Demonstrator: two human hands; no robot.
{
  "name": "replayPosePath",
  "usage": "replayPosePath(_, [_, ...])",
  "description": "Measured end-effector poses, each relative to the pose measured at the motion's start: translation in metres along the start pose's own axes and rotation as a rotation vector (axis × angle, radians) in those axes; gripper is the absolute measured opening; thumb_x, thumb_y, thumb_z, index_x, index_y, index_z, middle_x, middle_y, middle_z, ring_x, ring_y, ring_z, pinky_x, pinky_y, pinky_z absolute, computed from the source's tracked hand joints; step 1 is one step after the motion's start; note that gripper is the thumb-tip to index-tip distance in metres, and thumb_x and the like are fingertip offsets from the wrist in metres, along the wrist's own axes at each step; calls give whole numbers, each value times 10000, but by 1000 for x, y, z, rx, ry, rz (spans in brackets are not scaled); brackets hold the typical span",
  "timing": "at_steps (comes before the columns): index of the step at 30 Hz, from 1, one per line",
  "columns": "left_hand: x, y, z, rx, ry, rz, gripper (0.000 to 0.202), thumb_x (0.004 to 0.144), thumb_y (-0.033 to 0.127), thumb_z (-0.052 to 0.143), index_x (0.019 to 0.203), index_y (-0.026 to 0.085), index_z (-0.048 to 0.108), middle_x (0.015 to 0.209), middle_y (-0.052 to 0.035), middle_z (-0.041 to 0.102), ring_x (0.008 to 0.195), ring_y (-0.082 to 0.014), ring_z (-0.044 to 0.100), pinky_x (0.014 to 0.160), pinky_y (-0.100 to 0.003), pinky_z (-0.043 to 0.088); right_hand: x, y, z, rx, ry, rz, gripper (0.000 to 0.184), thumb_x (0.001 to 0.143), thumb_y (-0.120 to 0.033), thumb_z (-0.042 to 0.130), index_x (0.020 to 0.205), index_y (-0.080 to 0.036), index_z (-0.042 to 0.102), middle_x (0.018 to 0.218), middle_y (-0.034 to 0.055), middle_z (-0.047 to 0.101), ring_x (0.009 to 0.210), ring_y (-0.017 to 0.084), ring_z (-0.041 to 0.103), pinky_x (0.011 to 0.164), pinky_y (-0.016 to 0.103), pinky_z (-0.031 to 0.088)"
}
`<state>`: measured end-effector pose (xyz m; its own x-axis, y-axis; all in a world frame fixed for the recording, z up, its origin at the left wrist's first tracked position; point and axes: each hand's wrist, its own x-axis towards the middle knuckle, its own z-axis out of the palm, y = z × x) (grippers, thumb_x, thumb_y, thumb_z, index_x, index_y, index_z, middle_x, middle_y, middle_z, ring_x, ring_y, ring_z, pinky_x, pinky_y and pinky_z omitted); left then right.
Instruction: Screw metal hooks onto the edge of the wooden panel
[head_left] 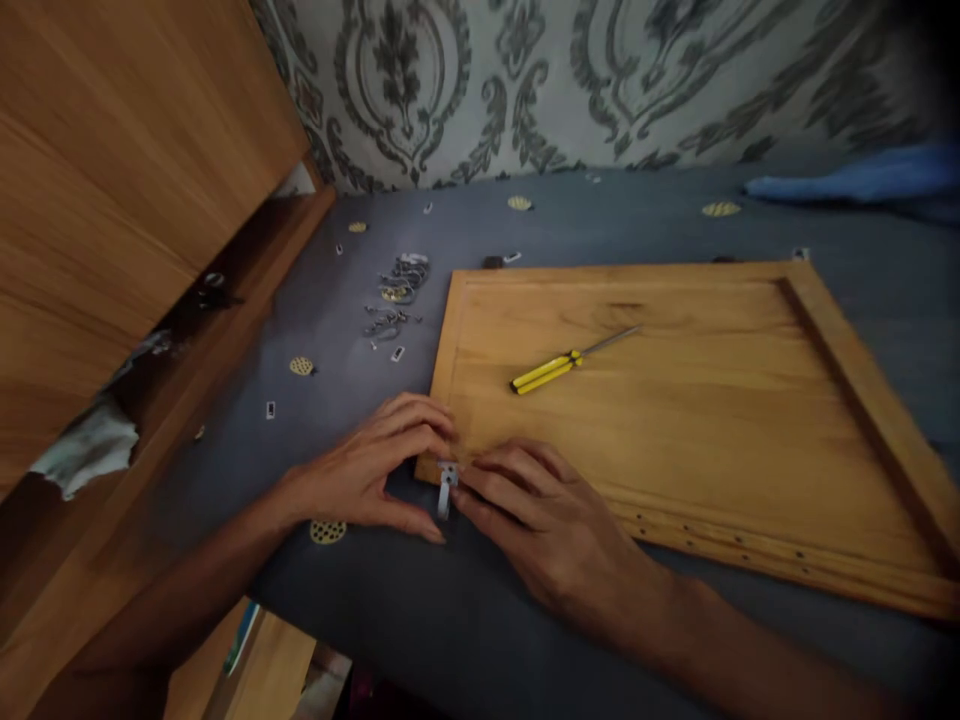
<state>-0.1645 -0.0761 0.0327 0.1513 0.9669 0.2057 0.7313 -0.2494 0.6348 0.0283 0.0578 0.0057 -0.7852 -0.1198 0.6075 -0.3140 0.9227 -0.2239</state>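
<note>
A framed wooden panel [675,420] lies flat on a grey cloth-covered surface [360,590]. A small metal bracket [446,487] sits at the panel's near left corner. My left hand [367,470] rests beside that corner, fingers curled toward the bracket. My right hand [536,520] lies on the panel's near edge, its fingertips pinching or pressing the bracket. A yellow-handled screwdriver [562,365] rests loose on the panel, apart from both hands.
A pile of small metal fittings [397,295] and scattered round perforated discs [301,366] lie on the cloth to the left. A wooden cabinet [112,200] stands at left with a rag [86,445] on its ledge. Patterned wallpaper [570,80] and a blue cloth [862,180] are behind.
</note>
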Motion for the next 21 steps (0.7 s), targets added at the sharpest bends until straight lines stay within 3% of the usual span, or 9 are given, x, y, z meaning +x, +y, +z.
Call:
replayPosePath(3, [0,-1,-4,9,117,-95,325,867,483,636,1019,199,594,1083,-86,635,1073,-212,596,931,-365,512,-2,1,3,27,20,4,327,1014,-147,352,1014,-128,678,965,70,709,927,202,571,873,385,459])
replayPosePath(6, [-3,-15,-9,145,302,-244,185,966,338,507,1008,179,591,978,-65,637,896,-152,615,794,-296,519,-4,2,7,45,20,1,257,991,-144,423,1052,-135,672,989,67,709,948,196,570,894,380,452])
replayPosePath(8, [-6,-32,-15,233,416,-338,178,979,301,478,1014,167,590,942,-56,633,829,-137,606,755,-293,518,-5,3,9,40,40,-2,233,982,-151,451,1053,-140,673,990,65,709,947,195,571,895,368,446])
replayPosePath(11, [-9,-59,-28,325,521,-424,235,961,338,525,1057,136,594,996,-61,632,898,-163,623,799,-347,547,-6,3,12,28,65,-2,257,996,-164,423,1048,-150,674,975,62,710,936,192,568,889,349,443])
replayPosePath(15, [-7,-80,-38,389,515,-460,300,940,368,567,1126,135,595,1099,-81,630,970,-185,631,856,-392,560,-5,4,13,28,91,-5,302,1018,-188,372,1030,-160,672,953,49,712,917,189,566,868,347,440])
replayPosePath(21, [-5,-82,-36,434,436,-453,291,940,363,568,1122,138,600,1106,-82,632,976,-185,631,864,-394,559,-5,3,12,49,103,-10,343,1033,-215,335,1015,-152,672,957,42,711,921,184,565,864,343,433])
